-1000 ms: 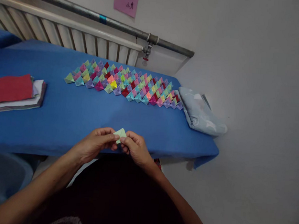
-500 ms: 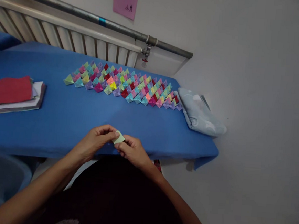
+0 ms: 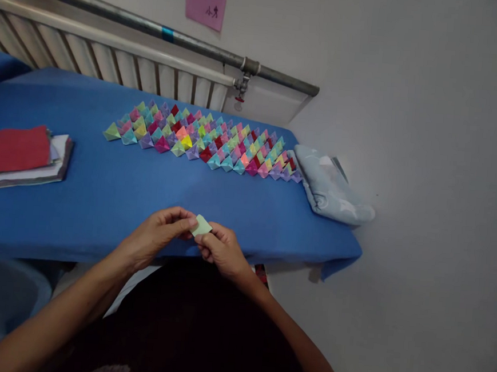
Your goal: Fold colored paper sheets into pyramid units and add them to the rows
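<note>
Green paper (image 3: 203, 226) is in the middle, pinched between two hands, with the blue cloth (image 3: 145, 186) behind it. A second ago a line ran down its front; now a smooth, plain side shows. To me that looks like it got turned over, and the folding doesn't seem done.

Going left to right: at about half past nine from the paper, a red sheet (image 3: 12, 151) lies on top of a stack. At nine o'clock is the left hand (image 3: 156, 237), its arm coming in from eight. It grips the paper's left side, thumb on top, other fingers curled and partly hidden. Straight up at twelve sit many small paper shapes (image 3: 185, 142), all bright colors, packed in rows. At four o'clock, the right hand (image 3: 222, 251) holds the lower edge, thumb on top and fingers tucked in. At two o'clock, farthest right, lies a folded gray-blue bundle (image 3: 334, 187).
</note>
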`<action>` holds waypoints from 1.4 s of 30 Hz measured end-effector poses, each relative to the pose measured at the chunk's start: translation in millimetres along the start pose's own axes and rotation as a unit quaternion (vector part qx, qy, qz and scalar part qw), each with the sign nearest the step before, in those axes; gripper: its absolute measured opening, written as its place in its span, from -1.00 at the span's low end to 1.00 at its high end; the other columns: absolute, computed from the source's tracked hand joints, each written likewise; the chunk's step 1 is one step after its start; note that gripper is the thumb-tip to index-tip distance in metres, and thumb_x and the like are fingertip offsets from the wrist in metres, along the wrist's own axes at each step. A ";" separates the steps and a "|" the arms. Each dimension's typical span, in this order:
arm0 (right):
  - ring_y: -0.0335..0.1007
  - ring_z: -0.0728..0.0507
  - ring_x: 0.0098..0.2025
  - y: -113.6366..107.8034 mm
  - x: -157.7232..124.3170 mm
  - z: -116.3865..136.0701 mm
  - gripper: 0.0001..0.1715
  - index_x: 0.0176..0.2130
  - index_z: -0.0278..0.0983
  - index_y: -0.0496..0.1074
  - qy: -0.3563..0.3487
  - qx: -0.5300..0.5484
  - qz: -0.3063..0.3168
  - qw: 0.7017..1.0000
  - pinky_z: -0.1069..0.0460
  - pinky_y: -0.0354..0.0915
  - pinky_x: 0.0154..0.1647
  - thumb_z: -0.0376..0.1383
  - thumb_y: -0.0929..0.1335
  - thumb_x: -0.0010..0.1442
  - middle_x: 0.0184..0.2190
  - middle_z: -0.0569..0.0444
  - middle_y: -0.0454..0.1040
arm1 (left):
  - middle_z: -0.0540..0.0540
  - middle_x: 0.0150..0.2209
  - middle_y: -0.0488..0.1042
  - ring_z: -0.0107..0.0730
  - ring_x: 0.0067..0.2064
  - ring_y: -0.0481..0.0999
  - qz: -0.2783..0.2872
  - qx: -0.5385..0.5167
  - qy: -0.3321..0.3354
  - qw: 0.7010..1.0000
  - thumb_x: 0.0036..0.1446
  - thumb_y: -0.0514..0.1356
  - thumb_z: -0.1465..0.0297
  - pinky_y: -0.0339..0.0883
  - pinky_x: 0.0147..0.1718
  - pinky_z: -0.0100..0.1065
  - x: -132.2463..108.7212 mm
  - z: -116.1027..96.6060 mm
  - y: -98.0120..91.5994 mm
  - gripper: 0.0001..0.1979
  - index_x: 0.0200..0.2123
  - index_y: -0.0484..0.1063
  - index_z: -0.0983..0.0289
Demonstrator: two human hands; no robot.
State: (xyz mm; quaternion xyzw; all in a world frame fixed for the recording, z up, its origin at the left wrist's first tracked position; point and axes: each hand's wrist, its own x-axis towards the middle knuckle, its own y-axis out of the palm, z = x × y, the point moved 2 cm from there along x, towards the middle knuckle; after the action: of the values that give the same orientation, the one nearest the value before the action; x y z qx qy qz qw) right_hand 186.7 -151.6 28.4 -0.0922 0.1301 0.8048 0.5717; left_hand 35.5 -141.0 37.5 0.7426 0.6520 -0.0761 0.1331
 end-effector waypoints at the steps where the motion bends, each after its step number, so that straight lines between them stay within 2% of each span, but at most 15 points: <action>1: 0.07 0.09 -0.63 -0.8 0.5 -1.5 -0.90 -0.47 -0.25 0.34 0.008 0.000 0.001 1.000 0.14 0.01 -0.61 -0.26 0.34 -0.01 -0.66 0.28 0.24 | 0.00 -0.46 0.49 -0.42 -0.40 0.43 0.004 -0.002 -0.011 1.000 -0.20 0.39 0.19 0.33 -0.28 -0.32 -0.3 0.4 -0.6 -0.69 -0.41 0.51 0.27; 4: 0.11 0.09 -0.63 -3.9 2.5 -4.2 -0.83 -0.44 -0.26 0.37 0.009 -0.011 0.010 1.000 0.14 0.04 -0.61 -0.19 0.36 0.02 -0.64 0.27 0.28 | 0.01 -0.45 0.52 -0.39 -0.39 0.48 0.008 0.003 -0.026 1.000 -0.25 0.39 0.25 0.37 -0.25 -0.28 -1.5 0.2 -2.0 -0.70 -0.41 0.51 0.27; 6: 0.16 0.08 -0.61 -6.2 4.7 -4.6 -0.80 -0.37 -0.25 0.39 -0.018 0.004 -0.001 1.000 0.15 0.07 -0.60 -0.18 0.38 0.01 -0.59 0.26 0.34 | 0.02 -0.45 0.53 -0.38 -0.38 0.49 0.013 0.012 -0.026 1.000 -0.25 0.38 0.26 0.38 -0.24 -0.27 -2.3 -0.8 -1.5 -0.71 -0.40 0.51 0.26; 9: 0.21 0.05 -0.59 -8.0 8.8 -6.3 -0.71 -0.28 -0.21 0.35 -0.049 0.024 -0.030 0.998 0.15 0.08 -0.60 -0.24 0.40 -0.07 -0.58 0.29 0.35 | 0.02 -0.44 0.55 -0.37 -0.37 0.51 0.030 0.029 -0.029 0.999 -0.25 0.38 0.28 0.39 -0.24 -0.27 -1.8 -1.5 0.6 -0.71 -0.39 0.51 0.26; 11: 0.21 0.04 -0.59 -8.6 10.6 -7.9 -0.72 -0.29 -0.19 0.31 -0.068 0.012 -0.054 0.996 0.14 0.09 -0.57 -0.28 0.38 -0.08 -0.60 0.31 0.31 | 0.01 -0.44 0.55 -0.36 -0.37 0.51 0.031 0.044 -0.029 0.998 -0.25 0.38 0.28 0.39 -0.25 -0.27 1.1 -0.8 0.9 -0.70 -0.37 0.50 0.26; 15: 0.26 0.01 -0.48 -13.2 9.2 -8.3 -0.88 -0.31 -0.18 0.35 -0.151 -0.125 -0.091 0.976 0.10 0.18 -0.42 -0.31 0.33 0.04 -0.52 0.25 0.36 | -0.03 -0.50 0.53 -0.33 -0.42 0.50 0.031 0.105 -0.022 0.994 -0.26 0.35 0.27 0.36 -0.32 -0.29 14.3 4.0 -1.1 -0.69 -0.37 0.47 0.24; 18: 0.30 -0.04 -0.38 -20.4 6.5 -8.1 -0.88 -0.32 -0.18 0.43 -0.212 -0.280 -0.103 0.931 0.05 0.21 -0.28 -0.33 0.29 0.15 -0.44 0.17 0.43 | -0.03 -0.50 0.53 -0.32 -0.43 0.50 0.036 0.190 -0.002 0.981 -0.21 0.29 0.29 0.31 -0.38 -0.33 25.2 7.2 -0.8 -0.74 -0.36 0.48 0.22; 22: 0.34 -0.09 -0.29 -27.4 5.7 -10.7 -0.79 -0.29 -0.20 0.48 -0.252 -0.409 -0.089 0.872 -0.01 0.20 -0.15 -0.40 0.26 0.22 -0.34 0.08 0.53 | 0.00 -0.48 0.56 -0.28 -0.41 0.52 0.021 0.342 0.042 0.939 -0.12 0.22 0.37 0.23 -0.41 -0.35 30.9 7.3 4.4 -0.84 -0.37 0.50 0.20; 25: 0.35 -0.10 -0.28 -27.9 6.6 -12.7 -0.76 -0.24 -0.24 0.51 -0.268 -0.447 -0.070 0.851 -0.02 0.20 -0.14 -0.40 0.25 0.27 -0.32 0.03 0.55 | 0.03 -0.45 0.56 -0.26 -0.39 0.52 0.012 0.434 0.067 0.898 -0.03 0.20 0.37 0.19 -0.40 -0.35 27.7 6.0 8.7 -0.84 -0.31 0.50 0.19; 30: 0.33 -0.14 -0.21 -27.0 7.2 -13.0 -0.72 -0.14 -0.25 0.55 -0.279 -0.513 -0.057 0.810 -0.04 0.23 -0.11 -0.40 0.26 0.29 -0.26 -0.03 0.52 | 0.10 -0.36 0.53 -0.19 -0.31 0.50 -0.005 0.497 0.100 0.862 0.07 0.17 0.42 0.19 -0.35 -0.31 21.6 10.6 9.5 -0.79 -0.20 0.50 0.23; 33: 0.31 -0.17 -0.18 -28.1 5.8 -14.0 -0.71 -0.10 -0.26 0.55 -0.290 -0.532 -0.054 0.794 -0.05 0.27 -0.11 -0.41 0.27 0.28 -0.19 -0.07 0.50 | 0.14 -0.25 0.52 -0.16 -0.19 0.47 -0.006 0.498 0.189 0.846 0.10 0.19 0.43 0.21 -0.22 -0.27 20.2 16.7 7.3 -0.84 -0.22 0.50 0.23; 35: 0.31 -0.16 -0.18 -29.0 4.2 -16.1 -0.71 -0.10 -0.25 0.55 -0.301 -0.533 -0.048 0.790 -0.05 0.28 -0.10 -0.40 0.27 0.30 -0.17 -0.06 0.51 | 0.13 -0.21 0.53 -0.17 -0.15 0.45 0.016 0.500 0.252 0.828 0.17 0.17 0.42 0.19 -0.15 -0.25 18.4 22.1 5.0 -0.87 -0.22 0.50 0.20; 38: 0.32 -0.16 -0.16 -30.2 1.5 -20.4 -0.70 -0.11 -0.24 0.54 -0.311 -0.540 -0.045 0.781 -0.06 0.28 -0.08 -0.43 0.25 0.31 -0.14 -0.04 0.54 | 0.09 -0.24 0.56 -0.25 -0.18 0.45 0.051 0.515 0.318 0.795 0.31 0.03 0.42 0.16 -0.12 -0.24 13.7 30.8 -0.2 -0.76 -0.16 0.51 0.15; 42: 0.35 -0.16 -0.14 -30.5 -2.0 -24.4 -0.72 -0.08 -0.24 0.53 -0.321 -0.545 -0.041 0.774 -0.08 0.27 -0.06 -0.41 0.28 0.29 -0.13 -0.03 0.55 | 0.08 -0.19 0.60 -0.31 -0.18 0.49 0.057 0.525 0.415 0.741 0.37 -0.03 0.46 0.15 -0.07 -0.22 3.8 38.4 -7.8 -0.71 -0.07 0.48 0.17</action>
State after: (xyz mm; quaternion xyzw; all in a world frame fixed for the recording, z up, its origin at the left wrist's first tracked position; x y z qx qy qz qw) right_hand 216.2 -151.5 2.6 -0.1300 -0.5249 0.6995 0.4672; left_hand 30.7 -147.9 -1.0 0.6888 0.4565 -0.0832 -0.5570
